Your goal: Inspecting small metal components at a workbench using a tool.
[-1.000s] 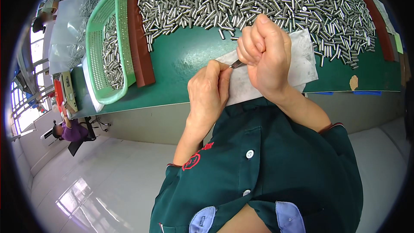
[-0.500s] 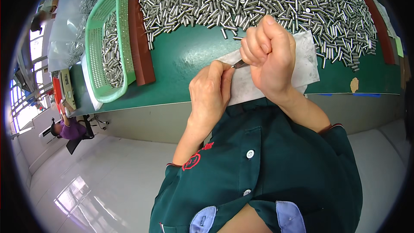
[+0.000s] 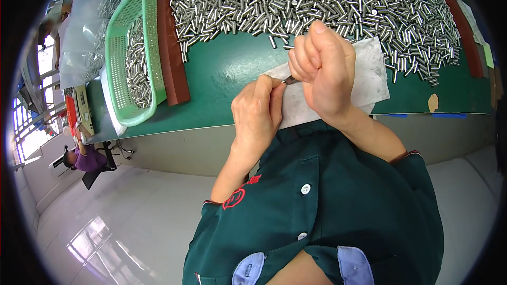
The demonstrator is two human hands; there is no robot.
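My right hand is closed in a fist, thumb up, around a slim dark metal tool; only its narrow end shows. That end meets the fingertips of my left hand, pinched together on something too small and covered to make out. Both hands are over a smudged white cloth at the table's near edge. Beyond them spreads a large heap of short shiny metal pins, a few lying loose at its near side.
Red-brown strips border the heap on both sides. Left of it stands a light green perforated basket holding more pins. Clear plastic bags lie farther left. A seated person in purple is beyond the table's left end.
My right fist has shifted slightly left, and its wrist has turned a little. My left hand keeps its pinch in nearly the same place.
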